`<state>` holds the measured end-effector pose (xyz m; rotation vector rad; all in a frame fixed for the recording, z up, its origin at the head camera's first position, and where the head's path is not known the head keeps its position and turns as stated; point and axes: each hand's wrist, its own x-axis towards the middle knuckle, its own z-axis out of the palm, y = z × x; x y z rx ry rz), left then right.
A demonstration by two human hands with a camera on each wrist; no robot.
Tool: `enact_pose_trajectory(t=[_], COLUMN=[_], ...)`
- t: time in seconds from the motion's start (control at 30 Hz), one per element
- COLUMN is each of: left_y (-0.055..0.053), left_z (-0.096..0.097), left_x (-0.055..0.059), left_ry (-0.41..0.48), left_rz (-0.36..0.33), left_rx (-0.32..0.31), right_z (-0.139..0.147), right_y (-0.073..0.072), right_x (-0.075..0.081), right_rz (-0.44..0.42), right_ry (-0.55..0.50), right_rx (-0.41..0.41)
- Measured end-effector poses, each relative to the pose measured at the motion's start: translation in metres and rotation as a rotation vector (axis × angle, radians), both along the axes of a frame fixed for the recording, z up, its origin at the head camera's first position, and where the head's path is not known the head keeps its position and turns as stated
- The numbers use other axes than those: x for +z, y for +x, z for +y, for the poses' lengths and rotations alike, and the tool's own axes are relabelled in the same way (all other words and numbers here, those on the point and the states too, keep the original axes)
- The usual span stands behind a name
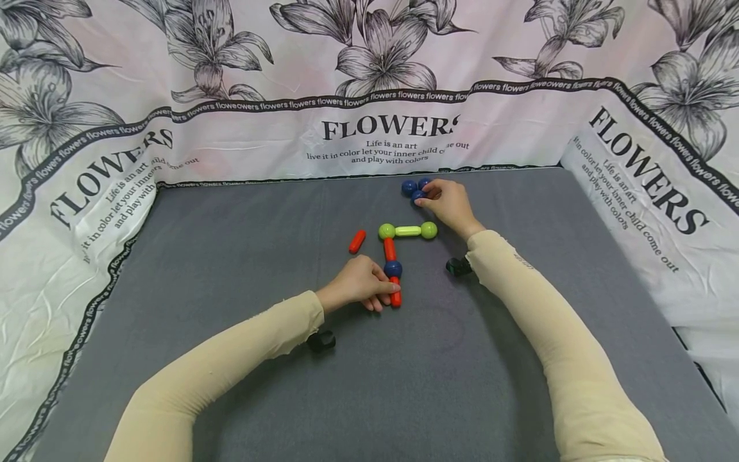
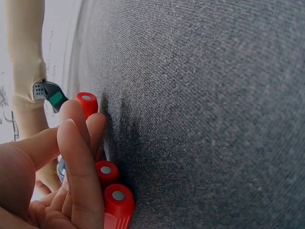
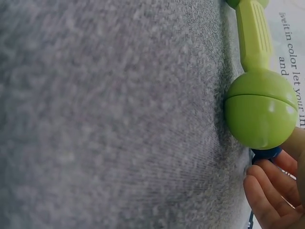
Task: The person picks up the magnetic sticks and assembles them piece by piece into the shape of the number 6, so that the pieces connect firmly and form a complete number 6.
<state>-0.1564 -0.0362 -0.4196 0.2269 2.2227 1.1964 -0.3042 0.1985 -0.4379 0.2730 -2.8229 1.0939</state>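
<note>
Gray surface (image 1: pixel 404 385): we see left hand (image 1: pixel 359 282) mid-frame, fingers (image 2: pixel 78 162) pinching a red rod (image 1: pixel 396 299); right hand (image 1: pixel 450 205) upper centre, fingers (image 3: pixel 264 193) curled at a blue ball (image 1: pixel 417 196), grip unclear.

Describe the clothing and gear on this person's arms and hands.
Long cream sleeves, left sleeve and right sleeve, the latter with a small dark marking. Dark wrist devices: left device, right device with a green patch. No gloves.
</note>
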Motion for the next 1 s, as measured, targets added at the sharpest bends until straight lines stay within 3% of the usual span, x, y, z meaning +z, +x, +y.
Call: enact_pose_trajectory(t=[0.43,0.7,1.0], left_y=[-0.001,-0.001,0.000], left_z=[0.000,0.000,0.001], left_x=[0.000,-0.002,0.001], left_ry=[-0.010,-0.016,-0.024], left_rz=[-0.002,0.001,-0.018], left_rx=[0.001,0.002,0.011], right_z=[0.006,0.000,-0.003], right_y=[0.018,0.055,0.092], right_x=[0.012,0.027,0.019], right_rz=[0.041,-0.009,-0.122], right_ry=[-0.063,-0.109,-0.154], right_rx=[0.010,0.078,0.211])
